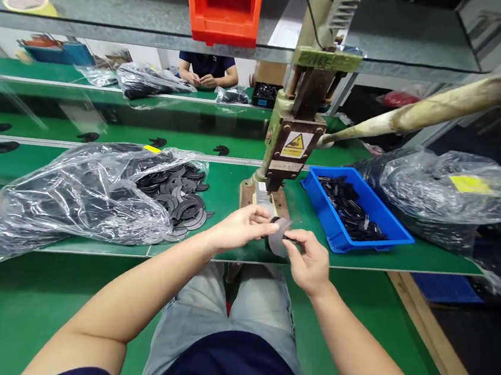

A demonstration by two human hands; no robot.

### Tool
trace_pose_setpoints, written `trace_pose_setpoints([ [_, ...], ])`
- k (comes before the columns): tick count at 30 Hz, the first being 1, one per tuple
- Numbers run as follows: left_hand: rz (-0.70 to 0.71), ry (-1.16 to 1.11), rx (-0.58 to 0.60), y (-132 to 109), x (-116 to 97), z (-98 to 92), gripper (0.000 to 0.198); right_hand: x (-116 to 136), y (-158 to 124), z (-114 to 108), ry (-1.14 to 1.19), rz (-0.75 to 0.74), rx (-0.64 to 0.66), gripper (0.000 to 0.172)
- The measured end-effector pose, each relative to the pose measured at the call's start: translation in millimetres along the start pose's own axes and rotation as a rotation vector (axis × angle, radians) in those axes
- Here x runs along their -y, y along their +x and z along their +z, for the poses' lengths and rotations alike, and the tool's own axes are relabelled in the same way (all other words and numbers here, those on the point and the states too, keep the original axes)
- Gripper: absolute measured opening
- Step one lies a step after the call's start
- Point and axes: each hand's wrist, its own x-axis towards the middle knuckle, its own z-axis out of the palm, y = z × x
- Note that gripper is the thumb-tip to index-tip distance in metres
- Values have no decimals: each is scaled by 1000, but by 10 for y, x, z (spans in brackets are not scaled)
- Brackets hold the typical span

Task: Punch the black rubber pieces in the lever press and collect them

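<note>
With the fingers of our left hand point(239, 229) and right hand point(310, 260) pinched nearly together, we hold a thin grey curved piece point(276, 239) between them, just before the lever press point(290, 141) at twelve o'clock. At three o'clock, a blue plastic bin point(324, 218) holds slim black parts point(351, 207); at nine, a crinkled clear bag point(73, 200) has flat, dark crescents point(185, 203) heaped at its mouth.

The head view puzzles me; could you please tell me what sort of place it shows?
Most likely a factory workshop: a press bearing a warning label, a blue bin full of black parts, and a bag with many flat, curved pieces at its mouth.
</note>
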Motion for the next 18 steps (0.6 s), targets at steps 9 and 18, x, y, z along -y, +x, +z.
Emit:
trace_pose_setpoints([
  [9, -53, -39, 108, 171, 181, 33, 51, 32, 297, -532, -124, 69, 146, 18],
  [18, 83, 402, -359, 15, 820, -549, 35, -729, 1893, -670, -575, 185, 279, 30],
])
